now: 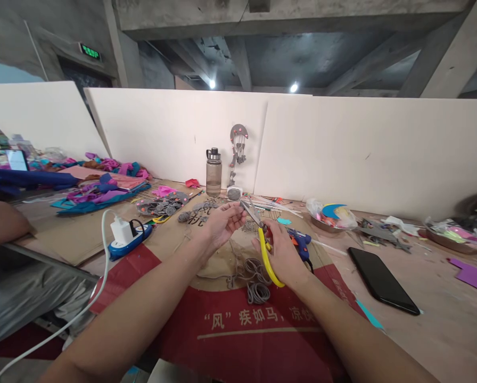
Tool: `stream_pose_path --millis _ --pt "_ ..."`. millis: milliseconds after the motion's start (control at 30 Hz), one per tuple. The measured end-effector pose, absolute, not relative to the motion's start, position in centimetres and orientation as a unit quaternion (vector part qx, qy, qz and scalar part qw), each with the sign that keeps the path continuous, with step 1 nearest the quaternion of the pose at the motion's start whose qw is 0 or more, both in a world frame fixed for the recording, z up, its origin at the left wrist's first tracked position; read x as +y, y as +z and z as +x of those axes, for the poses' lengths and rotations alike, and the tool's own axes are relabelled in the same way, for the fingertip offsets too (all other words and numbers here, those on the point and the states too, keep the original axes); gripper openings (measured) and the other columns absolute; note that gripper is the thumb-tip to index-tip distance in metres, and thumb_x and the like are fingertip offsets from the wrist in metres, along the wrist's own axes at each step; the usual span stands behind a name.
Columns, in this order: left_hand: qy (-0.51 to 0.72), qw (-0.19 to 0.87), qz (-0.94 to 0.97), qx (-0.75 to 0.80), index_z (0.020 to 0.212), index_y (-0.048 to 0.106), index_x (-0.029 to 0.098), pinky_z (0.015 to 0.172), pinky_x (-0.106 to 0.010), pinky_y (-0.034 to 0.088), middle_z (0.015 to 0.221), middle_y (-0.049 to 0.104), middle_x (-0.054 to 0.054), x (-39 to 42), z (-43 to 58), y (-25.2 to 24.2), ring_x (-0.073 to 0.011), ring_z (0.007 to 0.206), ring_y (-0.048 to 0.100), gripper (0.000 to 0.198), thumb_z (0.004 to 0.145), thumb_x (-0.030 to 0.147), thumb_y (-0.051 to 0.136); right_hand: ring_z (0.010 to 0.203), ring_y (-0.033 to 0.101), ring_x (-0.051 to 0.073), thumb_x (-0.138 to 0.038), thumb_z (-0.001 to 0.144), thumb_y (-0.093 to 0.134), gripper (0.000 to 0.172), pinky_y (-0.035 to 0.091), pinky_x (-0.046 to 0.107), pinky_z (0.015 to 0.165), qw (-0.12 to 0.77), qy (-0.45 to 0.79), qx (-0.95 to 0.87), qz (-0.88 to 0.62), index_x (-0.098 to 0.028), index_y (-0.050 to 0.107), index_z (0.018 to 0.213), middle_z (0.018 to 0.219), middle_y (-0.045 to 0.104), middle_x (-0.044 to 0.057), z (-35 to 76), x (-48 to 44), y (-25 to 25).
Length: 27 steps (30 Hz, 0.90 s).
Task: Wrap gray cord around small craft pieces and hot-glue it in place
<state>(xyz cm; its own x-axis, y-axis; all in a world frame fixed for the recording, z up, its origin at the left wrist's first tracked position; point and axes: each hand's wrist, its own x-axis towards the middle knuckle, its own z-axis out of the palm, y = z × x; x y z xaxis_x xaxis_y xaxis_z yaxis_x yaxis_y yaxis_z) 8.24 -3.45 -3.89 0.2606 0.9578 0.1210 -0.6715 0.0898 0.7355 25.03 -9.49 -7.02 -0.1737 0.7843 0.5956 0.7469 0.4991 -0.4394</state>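
My right hand (280, 247) is closed around a pair of scissors (266, 255) with yellow handles, its blades pointing up and to the left. The blades look slightly parted. My left hand (226, 218) pinches something small at the blade tips, too hidden by the fingers to name; a bit of grey shows there. Below both hands lie coils of grey cord (258, 292) on a red and brown cardboard sheet (238, 340). To the right of my right hand rests a blue glue gun (300, 242), partly behind the hand.
A water bottle (213, 173) stands by the white board (162, 133), where a grey moon-shaped hanging ornament (239, 135) is fixed. A black phone (382, 279) lies right. Left are a blue power strip (129, 242), felt scraps (98, 191) and another person's arm (5, 223).
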Motion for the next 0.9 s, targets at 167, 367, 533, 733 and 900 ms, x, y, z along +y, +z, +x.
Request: stream_pose_path --millis 167,367,533,733,900 --pt "0.558 0.723 0.363 0.183 0.072 0.055 0.012 0.058 -0.022 0.052 0.064 0.058 -0.002 -3.6 8.8 -4.4 -0.0092 0.058 0.057 0.011 0.068 0.003 0.060 0.090 0.051 0.020 -0.039 0.086 0.054 0.042 0.045 0.039 0.087 0.394 0.016 -0.762 -0.514 -0.018 0.045 0.121 0.106 0.052 0.011 25.0 -9.7 -6.7" --pt "0.547 0.722 0.386 0.174 0.070 0.058 0.010 0.057 -0.022 0.050 0.065 0.059 -0.003 -3.7 9.0 -4.7 -0.0098 0.058 0.056 0.006 0.067 0.006 0.060 0.089 0.052 0.020 -0.033 0.086 0.053 0.039 0.045 0.036 0.087 0.374 0.021 -0.772 -0.514 -0.019 0.046 0.122 0.104 0.052 0.009 24.9 -10.1 -6.2" --pt "0.537 0.727 0.391 0.173 0.070 0.058 0.010 0.058 -0.021 0.049 0.064 0.059 -0.004 -3.8 9.1 -4.7 -0.0101 0.058 0.056 0.005 0.067 0.006 0.060 0.087 0.052 0.019 -0.032 0.086 0.052 0.037 0.045 0.035 0.086 0.370 0.017 -0.776 -0.510 -0.020 0.047 0.121 0.099 0.053 0.007 24.9 -10.1 -5.8" --pt "0.544 0.728 0.375 0.181 0.069 0.058 0.011 0.059 -0.021 0.050 0.063 0.060 -0.004 -4.1 9.2 -4.4 -0.0101 0.058 0.056 0.005 0.067 0.005 0.058 0.087 0.052 0.019 -0.034 0.086 0.052 0.037 0.044 0.035 0.086 0.370 0.029 -0.773 -0.514 -0.021 0.048 0.121 0.102 0.053 0.007 25.0 -10.3 -5.8" --pt "0.550 0.727 0.360 0.200 0.068 0.059 0.010 0.058 -0.021 0.050 0.061 0.059 -0.004 -4.2 9.4 -4.7 -0.0093 0.056 0.056 0.006 0.067 0.005 0.057 0.087 0.053 0.019 -0.037 0.087 0.052 0.037 0.044 0.034 0.086 0.362 0.044 -0.770 -0.523 -0.022 0.048 0.120 0.104 0.053 0.008 25.0 -10.2 -6.1"
